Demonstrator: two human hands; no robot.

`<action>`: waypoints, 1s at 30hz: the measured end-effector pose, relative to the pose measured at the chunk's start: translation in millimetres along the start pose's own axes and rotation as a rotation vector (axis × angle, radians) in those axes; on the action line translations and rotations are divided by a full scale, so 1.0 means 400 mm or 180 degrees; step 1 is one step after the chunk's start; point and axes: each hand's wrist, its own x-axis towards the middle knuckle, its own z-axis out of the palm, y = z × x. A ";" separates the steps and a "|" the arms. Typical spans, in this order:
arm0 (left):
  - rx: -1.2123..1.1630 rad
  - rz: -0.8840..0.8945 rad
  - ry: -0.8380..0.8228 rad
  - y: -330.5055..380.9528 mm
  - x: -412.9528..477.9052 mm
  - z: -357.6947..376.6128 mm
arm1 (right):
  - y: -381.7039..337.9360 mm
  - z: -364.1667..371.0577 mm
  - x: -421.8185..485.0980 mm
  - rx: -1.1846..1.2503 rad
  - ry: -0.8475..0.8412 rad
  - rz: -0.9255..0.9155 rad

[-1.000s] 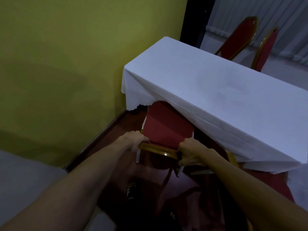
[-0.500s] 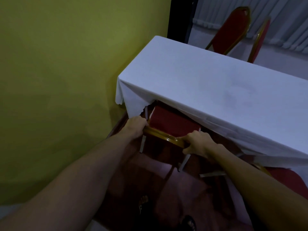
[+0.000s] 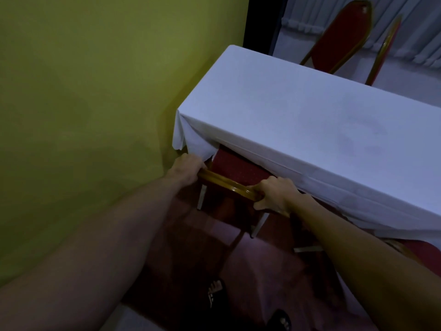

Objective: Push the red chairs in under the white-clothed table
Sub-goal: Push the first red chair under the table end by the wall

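Observation:
A red chair (image 3: 236, 168) with a gold frame stands at the near left corner of the white-clothed table (image 3: 310, 120). Its seat is hidden under the cloth; only the backrest and two pale rear legs show. My left hand (image 3: 187, 169) grips the left end of the gold top rail. My right hand (image 3: 274, 195) grips the rail's right end. A second red chair (image 3: 417, 249) shows partly at the right, below the cloth's hem.
A yellow-green wall (image 3: 95, 103) runs close along the left, meeting the table's end. Two more red chairs (image 3: 343, 34) stand beyond the table's far side. My sandalled feet (image 3: 217, 292) stand on the dark red floor below.
The chair has slid forward under the table, and less of its red backrest shows. Both hands have stayed on the top rail and moved with it toward the cloth.

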 end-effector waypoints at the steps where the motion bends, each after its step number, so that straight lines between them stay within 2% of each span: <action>1: -0.0003 0.0001 -0.0012 -0.012 0.001 -0.001 | -0.006 -0.001 0.008 0.0004 0.0001 -0.0001; 7: 0.0111 -0.0233 0.0021 -0.088 0.018 0.008 | -0.053 -0.008 0.049 0.0088 0.0054 -0.0009; 17: 0.0001 -0.0005 0.0124 -0.120 0.002 -0.001 | -0.086 -0.004 0.085 0.0034 0.0049 -0.0026; 23: -0.0197 0.0037 -0.0213 -0.114 -0.006 -0.017 | -0.069 0.019 0.080 0.0149 0.0054 -0.0066; 27: -0.0654 -0.0363 0.0172 -0.077 -0.004 -0.036 | -0.007 0.024 0.020 0.0754 -0.0031 0.0266; 30: -0.0891 -0.0384 0.0525 -0.031 -0.003 -0.048 | 0.052 0.020 -0.041 0.1057 0.0073 0.0561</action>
